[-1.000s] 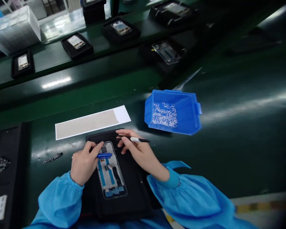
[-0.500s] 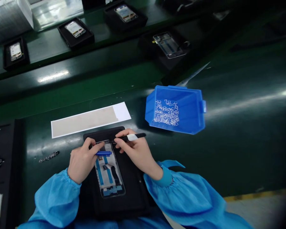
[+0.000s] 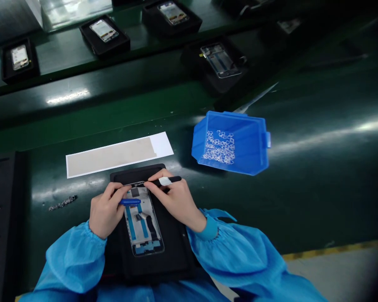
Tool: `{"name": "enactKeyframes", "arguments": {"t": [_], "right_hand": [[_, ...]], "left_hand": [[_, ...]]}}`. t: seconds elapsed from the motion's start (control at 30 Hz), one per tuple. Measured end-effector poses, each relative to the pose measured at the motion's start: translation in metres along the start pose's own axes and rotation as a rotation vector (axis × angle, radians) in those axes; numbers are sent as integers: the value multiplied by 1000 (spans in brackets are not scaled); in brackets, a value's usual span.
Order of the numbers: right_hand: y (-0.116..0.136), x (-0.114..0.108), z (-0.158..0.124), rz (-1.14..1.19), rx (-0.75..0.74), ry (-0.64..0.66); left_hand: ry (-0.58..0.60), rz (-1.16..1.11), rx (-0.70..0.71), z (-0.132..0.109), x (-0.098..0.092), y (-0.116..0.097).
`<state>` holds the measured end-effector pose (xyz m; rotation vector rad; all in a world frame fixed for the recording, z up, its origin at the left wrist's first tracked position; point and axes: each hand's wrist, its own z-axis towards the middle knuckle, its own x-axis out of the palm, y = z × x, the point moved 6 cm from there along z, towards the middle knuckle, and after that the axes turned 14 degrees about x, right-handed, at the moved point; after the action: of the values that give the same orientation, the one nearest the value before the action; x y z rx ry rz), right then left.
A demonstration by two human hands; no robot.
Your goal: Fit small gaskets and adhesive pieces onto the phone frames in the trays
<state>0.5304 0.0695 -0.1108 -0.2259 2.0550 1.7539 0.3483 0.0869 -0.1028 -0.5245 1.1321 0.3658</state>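
A phone frame (image 3: pixel 144 230) with blue strips and a black flex cable lies in a black foam tray (image 3: pixel 174 247) in front of me. My left hand (image 3: pixel 105 209) is closed around a blue pen (image 3: pixel 130 202), its thumb and forefinger at the frame's top left edge. My right hand (image 3: pixel 173 201) pinches black tweezers (image 3: pixel 175 179) with a white wrap, held low over the frame's top edge. Their tips are close to my left fingertips; any small part between them is too small to make out.
A blue bin (image 3: pixel 252 147) of small white-looking frames stands right of the tray. Behind the tray lies a white-bordered beige sheet (image 3: pixel 110 157). A row of small dark parts (image 3: pixel 63 203) lies left. More phone trays (image 3: pixel 105 35) stand on the raised line behind.
My right hand and the tweezers have moved left, closer to my left hand. My left fingers have shifted slightly left, uncovering more of the frame's top. The whole view has shifted a little.
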Motion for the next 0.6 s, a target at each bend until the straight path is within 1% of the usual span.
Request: {"name": "enactKeyframes", "arguments": {"t": [0.37,0.47,0.6], "right_hand": [[5,1,-2,-34,-63,21],[7,1,-4,-26,-109,13],[7,-1,-5,32,-108,-26]], "left_hand": [[6,-7,-2,-1,1,0],[2,-7,3,-1,1,0],[-4,-4,7,-1,0,-1]]}}
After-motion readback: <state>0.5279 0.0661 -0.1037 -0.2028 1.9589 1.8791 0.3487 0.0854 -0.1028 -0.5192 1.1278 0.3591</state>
